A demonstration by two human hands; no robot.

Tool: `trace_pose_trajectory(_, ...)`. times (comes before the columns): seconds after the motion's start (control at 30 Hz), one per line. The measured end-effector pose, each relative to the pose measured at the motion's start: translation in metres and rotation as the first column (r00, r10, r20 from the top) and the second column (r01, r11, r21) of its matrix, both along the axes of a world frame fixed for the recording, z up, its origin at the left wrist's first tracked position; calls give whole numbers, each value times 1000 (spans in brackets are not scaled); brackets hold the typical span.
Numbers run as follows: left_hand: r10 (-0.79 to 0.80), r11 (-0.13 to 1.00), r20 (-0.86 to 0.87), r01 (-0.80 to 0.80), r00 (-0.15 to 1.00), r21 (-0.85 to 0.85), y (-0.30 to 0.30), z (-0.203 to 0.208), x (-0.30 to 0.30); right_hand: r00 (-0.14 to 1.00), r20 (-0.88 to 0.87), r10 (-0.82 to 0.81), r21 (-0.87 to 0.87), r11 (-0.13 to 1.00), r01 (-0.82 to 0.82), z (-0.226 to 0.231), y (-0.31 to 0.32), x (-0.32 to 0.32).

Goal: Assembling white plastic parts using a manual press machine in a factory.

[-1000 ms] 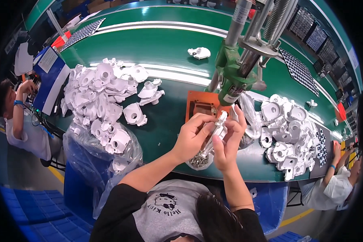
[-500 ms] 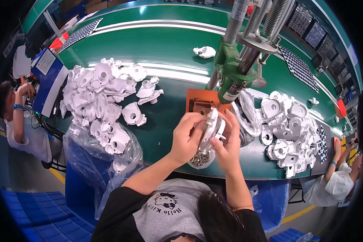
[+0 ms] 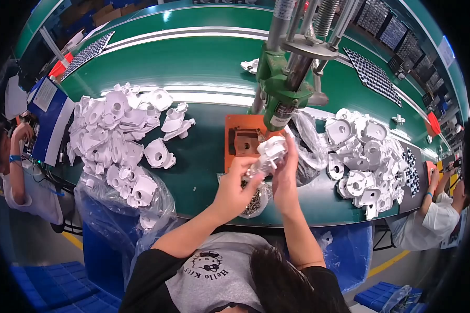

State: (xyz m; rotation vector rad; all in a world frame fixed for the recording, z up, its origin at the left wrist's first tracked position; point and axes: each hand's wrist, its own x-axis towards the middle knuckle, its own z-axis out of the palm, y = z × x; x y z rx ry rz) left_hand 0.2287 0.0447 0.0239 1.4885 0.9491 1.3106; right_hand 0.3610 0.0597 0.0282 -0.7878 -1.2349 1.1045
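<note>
Between my hands is a white moulded plastic housing (image 3: 271, 151), tilted, just in front of the drill press's orange fixture. My left hand (image 3: 234, 190) pinches its lower left end with thumb and fingers. My right hand (image 3: 285, 175) wraps its right side with the fingers pointing up; part of the grip is hidden behind the housing. Below them sits a clear plastic bag of small metal screws (image 3: 253, 206), partly covered by my left hand. The orange fixture (image 3: 230, 140) has a brown recessed nest with nothing in it. Over it hangs the green press head (image 3: 282, 101).
A heap of white housings (image 3: 115, 117) lies to the left, another heap (image 3: 371, 156) to the right. Clear crumpled plastic (image 3: 310, 151) lies beside the fixture. Behind runs a green conveyor belt (image 3: 193, 65) with one housing (image 3: 249, 66). Co-workers sit at both sides.
The housing has turned from edge-on to showing its side, and my hands have drawn back, uncovering more of the orange fixture. The whole view has shifted slightly.
</note>
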Motion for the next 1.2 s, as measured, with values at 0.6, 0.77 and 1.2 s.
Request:
trace_pose_trajectory(0.6,371,752,-599,149,710,643,59,16,-53,620,673,-403,133,891,435,-45,81,124)
trace_pose_trajectory(0.77,415,673,-678,296,607,678,76,-8,-38,275,935,-223,173,966,193,-69,121,127)
trace_pose_trajectory(1.2,451,685,-659,239,602,688,79,-26,-30,253,930,-266,175,927,330,-65,123,105)
